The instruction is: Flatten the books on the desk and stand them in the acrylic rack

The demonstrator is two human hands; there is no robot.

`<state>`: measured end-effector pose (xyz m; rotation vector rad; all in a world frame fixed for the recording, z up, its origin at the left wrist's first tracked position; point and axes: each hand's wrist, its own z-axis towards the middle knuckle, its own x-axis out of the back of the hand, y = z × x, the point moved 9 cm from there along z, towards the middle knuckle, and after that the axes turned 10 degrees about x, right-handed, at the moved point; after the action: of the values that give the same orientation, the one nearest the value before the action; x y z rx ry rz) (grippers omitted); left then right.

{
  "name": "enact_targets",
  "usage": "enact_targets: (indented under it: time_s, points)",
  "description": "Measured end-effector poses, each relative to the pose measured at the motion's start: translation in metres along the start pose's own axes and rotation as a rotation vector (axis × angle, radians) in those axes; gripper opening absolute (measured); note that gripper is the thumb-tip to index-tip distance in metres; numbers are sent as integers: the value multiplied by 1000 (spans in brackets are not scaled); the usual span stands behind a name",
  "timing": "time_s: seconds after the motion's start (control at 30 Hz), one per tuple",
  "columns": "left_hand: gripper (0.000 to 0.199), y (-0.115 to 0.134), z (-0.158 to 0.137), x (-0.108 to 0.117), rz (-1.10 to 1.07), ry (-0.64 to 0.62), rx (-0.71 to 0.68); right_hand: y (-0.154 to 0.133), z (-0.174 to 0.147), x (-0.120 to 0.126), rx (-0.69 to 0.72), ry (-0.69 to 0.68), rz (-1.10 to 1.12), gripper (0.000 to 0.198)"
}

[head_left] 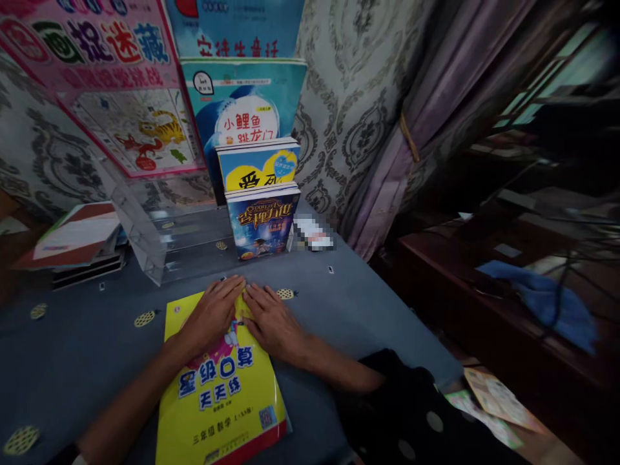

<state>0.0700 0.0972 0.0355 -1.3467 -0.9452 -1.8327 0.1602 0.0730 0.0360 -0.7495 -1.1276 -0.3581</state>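
Observation:
A yellow workbook (pixel 227 420) with blue Chinese lettering and a red strip along its bottom lies flat on the table. My left hand (pixel 216 314) rests across its upper part, fingers stretched towards the top edge. From the right, my right hand (pixel 274 321) lies over the top right corner with its fingers extended. The fingertips of both hands nearly meet there, and neither hand is wrapped round anything. Part of the cover picture and the top edge are hidden beneath the hands.
Behind the workbook, a clear acrylic rack (pixel 152 252) holds upright books, with a dark blue book (pixel 264 223) in front. Papers and books (pixel 82 236) are stacked at the left. A purple curtain (pixel 387 174) hangs beyond the right table edge; a blue cloth (pixel 542 303) lies on dark furniture.

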Motion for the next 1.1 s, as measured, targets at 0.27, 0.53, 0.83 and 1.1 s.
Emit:
enact_targets:
  time_s: [0.27, 0.53, 0.83, 1.1]
  points:
    - [43, -4, -1, -6, -9, 115, -28, -19, -10, -5, 6, -17, 17, 53]
    - [42, -16, 2, -4, -2, 174, -92, -20, 6, -7, 74, 28, -38, 53]
    - [45, -23, 3, -9, -9, 193, -78, -18, 8, -7, 108, 87, -67, 50]
    - [43, -18, 3, -2, -72, 226, -110, -15, 7, -11, 78, 59, -50, 50]
